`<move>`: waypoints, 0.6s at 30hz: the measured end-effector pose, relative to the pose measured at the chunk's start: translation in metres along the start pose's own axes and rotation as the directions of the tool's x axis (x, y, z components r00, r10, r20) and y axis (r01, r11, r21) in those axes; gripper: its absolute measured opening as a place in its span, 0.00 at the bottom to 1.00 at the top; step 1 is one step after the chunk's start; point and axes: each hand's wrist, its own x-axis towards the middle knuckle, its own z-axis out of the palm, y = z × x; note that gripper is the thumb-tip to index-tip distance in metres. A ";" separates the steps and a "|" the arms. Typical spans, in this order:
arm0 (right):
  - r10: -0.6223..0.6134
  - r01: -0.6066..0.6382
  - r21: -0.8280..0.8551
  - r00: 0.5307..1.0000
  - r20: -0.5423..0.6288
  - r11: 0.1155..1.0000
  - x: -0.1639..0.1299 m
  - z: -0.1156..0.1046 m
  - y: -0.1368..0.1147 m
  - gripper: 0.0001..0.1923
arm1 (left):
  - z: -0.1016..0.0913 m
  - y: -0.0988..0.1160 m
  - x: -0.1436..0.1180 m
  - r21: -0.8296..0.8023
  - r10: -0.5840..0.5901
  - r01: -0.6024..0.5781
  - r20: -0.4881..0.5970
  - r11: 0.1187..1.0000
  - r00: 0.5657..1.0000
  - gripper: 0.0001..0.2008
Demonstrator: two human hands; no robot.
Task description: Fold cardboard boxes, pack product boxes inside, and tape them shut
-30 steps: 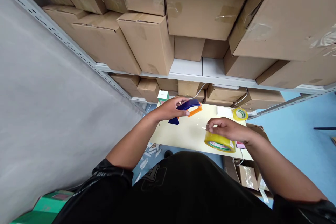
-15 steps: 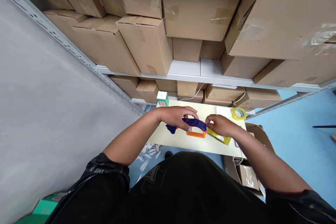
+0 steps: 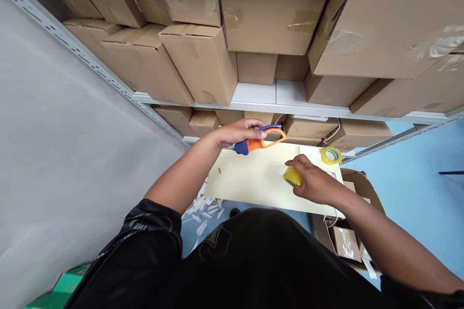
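My left hand (image 3: 239, 133) is closed around a blue-and-orange tape dispenser (image 3: 255, 145), raised over the back of the cream table (image 3: 250, 174). Its orange loop points to the right. In my right hand (image 3: 315, 183), thumb and fingers grip a roll of yellow packing tape (image 3: 292, 176) above the table's right half. The roll is tilted and partly covered by the fingers. Dispenser and roll are apart.
A second yellow tape roll (image 3: 331, 155) lies at the table's back right corner. Cardboard boxes (image 3: 277, 9) fill the shelves ahead. An open carton (image 3: 357, 183) stands right of the table. White scraps (image 3: 206, 212) litter the floor at left, beside a grey wall (image 3: 72, 154).
My left hand has lifted the dispenser up and away towards the shelf, turning it. My right hand has shifted slightly nearer and now grips the yellow tape roll, apart from the dispenser.
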 end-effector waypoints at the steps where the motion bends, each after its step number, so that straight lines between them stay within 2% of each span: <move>1: -0.011 0.011 -0.028 1.000 -0.009 1.000 -0.002 -0.005 -0.004 0.39 | -0.001 -0.001 0.000 -0.051 0.000 0.000 -0.009 0.999 1.000 0.29; 5: -0.049 0.044 -0.079 0.997 -0.058 0.996 -0.008 -0.019 -0.011 0.47 | -0.003 0.002 -0.004 -0.155 0.018 -0.021 -0.025 0.988 1.000 0.31; 8: -0.077 0.072 -0.052 0.991 -0.107 0.996 -0.009 -0.026 -0.012 0.46 | -0.004 0.007 -0.008 -0.148 0.027 -0.032 -0.035 0.988 0.999 0.30; 14: -0.186 0.186 -0.009 0.972 -0.144 0.982 -0.006 -0.045 -0.029 0.29 | -0.009 0.004 -0.006 -0.080 -0.066 0.062 -0.055 0.995 0.996 0.30; 16: -0.235 0.247 0.081 0.962 -0.138 0.966 -0.005 -0.053 -0.034 0.25 | -0.009 -0.002 -0.003 -0.063 -0.100 0.096 -0.059 0.993 0.993 0.29; 18: -0.255 0.282 0.243 0.957 -0.139 0.928 -0.004 -0.057 -0.035 0.22 | -0.009 -0.009 -0.001 -0.049 -0.112 0.109 -0.067 0.993 0.991 0.27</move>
